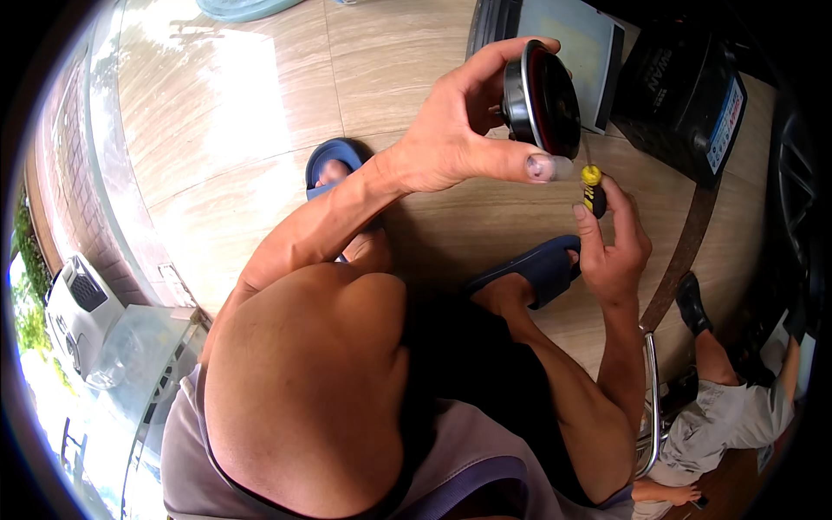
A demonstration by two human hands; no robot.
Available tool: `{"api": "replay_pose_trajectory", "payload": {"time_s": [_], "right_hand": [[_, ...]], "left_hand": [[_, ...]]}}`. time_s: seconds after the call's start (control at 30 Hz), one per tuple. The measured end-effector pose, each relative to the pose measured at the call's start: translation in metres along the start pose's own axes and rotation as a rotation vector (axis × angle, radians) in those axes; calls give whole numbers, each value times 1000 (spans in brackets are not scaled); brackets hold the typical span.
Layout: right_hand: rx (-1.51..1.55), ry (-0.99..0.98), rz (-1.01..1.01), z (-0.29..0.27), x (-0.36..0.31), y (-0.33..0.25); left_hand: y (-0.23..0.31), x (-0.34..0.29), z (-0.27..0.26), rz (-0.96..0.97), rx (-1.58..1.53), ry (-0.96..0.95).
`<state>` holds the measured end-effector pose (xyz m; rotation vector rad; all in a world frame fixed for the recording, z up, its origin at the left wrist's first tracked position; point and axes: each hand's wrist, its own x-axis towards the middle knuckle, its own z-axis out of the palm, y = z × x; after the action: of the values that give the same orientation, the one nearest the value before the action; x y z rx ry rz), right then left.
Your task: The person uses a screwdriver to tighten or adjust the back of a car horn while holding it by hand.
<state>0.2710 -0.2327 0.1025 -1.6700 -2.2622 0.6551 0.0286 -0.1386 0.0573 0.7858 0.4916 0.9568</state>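
Note:
My left hand (pixel 451 130) is raised and closed around a round black disc horn (pixel 555 102) with a silver rim and a dark red ring. The horn stands on edge, gripped between the thumb and fingers. Just below and to its right, my right hand (pixel 617 247) pinches the yellow and black handle of a small screwdriver (pixel 594 192). The thin shaft points up past the left thumb toward the horn's lower edge. Whether its tip touches the horn, I cannot tell.
Beyond my hands, a black battery (pixel 676 95) sits on the tiled floor beside a flat grey panel (pixel 576 48). A person in light shorts (pixel 724 425) is at the lower right, near a chrome tube (pixel 652 407). A glass table (pixel 156 347) stands at left.

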Motion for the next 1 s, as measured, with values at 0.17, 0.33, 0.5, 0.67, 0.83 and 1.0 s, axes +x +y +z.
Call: {"api": "replay_pose_trajectory", "payload": {"time_s": [0.17,0.33,0.5,0.67,0.83,1.0], "right_hand": [[1015,374,380,12,-1,5],[608,113,335,18,-2,6],[758,282,343,16,0,11],[576,425,420,10,-2,13],[731,666,333,-6,14,11],[447,418,315,35,5,5]], "left_hand": [[0,-1,-1,36,294,8],[4,-3,3,55,467,-16],[6,-3,7,52,470,-15],[8,-5,6,82,536,-12],[6,-4,10,88,563,-20],[7,-3,11,171,705,-6]]}}
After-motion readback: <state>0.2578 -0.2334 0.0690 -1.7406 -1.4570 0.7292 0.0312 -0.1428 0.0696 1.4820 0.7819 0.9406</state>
